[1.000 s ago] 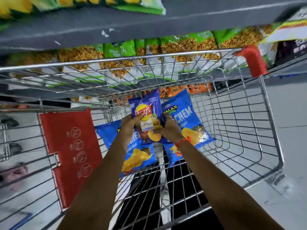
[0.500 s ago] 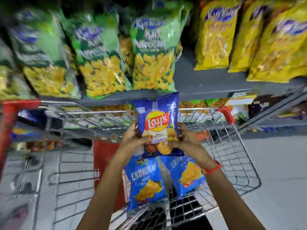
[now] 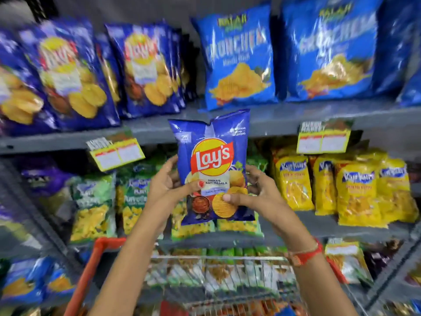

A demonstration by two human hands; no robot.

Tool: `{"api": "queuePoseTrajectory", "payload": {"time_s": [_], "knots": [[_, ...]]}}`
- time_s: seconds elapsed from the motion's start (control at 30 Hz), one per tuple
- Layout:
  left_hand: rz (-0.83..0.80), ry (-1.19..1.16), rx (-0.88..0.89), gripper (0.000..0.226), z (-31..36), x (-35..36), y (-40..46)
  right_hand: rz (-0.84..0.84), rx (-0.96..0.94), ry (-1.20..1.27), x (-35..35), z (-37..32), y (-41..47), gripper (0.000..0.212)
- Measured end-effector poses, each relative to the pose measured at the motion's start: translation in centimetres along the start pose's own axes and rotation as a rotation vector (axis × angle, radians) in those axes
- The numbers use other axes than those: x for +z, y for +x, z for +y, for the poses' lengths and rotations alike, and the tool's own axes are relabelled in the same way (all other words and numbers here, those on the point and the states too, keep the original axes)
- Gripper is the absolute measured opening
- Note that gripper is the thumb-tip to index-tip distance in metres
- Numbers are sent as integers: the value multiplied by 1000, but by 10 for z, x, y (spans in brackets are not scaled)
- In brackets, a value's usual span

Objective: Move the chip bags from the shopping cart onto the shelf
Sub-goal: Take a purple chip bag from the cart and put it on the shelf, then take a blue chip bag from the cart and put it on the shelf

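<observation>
- Left hand and right hand — both grasp the Lay's bag, held upright.
- Bag position — before the shelf edge, above the cart.

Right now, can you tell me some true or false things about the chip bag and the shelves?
1. Both hands hold the blue Lay's bag. True: the left hand grips its left edge and the right hand its right edge.
2. The Lay's bag is already standing on the shelf. False: it is held in the air in front of the upper shelf edge.
3. More blue Lay's bags stand on the upper shelf, to the left. True.
4. The yellow snack bags are on the top shelf. False: they stand one shelf lower, on the right.
5. The shopping cart's handle is green. False: it is red.
</observation>
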State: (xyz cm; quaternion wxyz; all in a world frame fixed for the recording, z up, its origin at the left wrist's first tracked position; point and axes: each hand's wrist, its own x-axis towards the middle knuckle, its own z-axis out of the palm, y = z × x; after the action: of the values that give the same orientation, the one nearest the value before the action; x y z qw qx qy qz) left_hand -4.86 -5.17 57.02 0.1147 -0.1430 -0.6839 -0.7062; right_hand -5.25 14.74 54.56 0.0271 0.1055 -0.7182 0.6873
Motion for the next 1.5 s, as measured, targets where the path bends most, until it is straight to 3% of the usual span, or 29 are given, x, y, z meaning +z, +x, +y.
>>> {"api": "queuePoseTrajectory", "payload": {"time_s": [0.23, 0.47, 0.77, 0.9, 1.0, 1.2, 1.33, 1.43, 1.5], "knots": [[106, 103, 256, 51, 85, -20, 52, -15, -209, 98, 20, -88, 60, 60], [227, 180, 276, 46, 119, -58, 106, -47, -289, 138, 63, -132, 128, 51], [359, 221, 181, 39, 99, -69, 140, 42, -245, 32, 99, -107, 184, 82], [417, 159, 221, 43, 82, -65, 133, 122, -313, -54, 97, -109, 169, 69], [553, 141, 291, 53, 74, -63, 121, 206, -437, -73, 92, -111, 147, 61], [701, 102, 489, 28, 21, -38, 51, 238, -502, 23, 85, -68, 78, 43], [649, 171, 289, 25, -68, -18, -12, 163, -322, 11, 79, 20, 41, 39], [596, 226, -35, 16, -157, -7, -72, 63, -67, -78, 62, 121, 6, 40], [569, 195, -328, 20, -214, -2, -117, -18, 210, -116, 48, 194, -20, 44]]}}
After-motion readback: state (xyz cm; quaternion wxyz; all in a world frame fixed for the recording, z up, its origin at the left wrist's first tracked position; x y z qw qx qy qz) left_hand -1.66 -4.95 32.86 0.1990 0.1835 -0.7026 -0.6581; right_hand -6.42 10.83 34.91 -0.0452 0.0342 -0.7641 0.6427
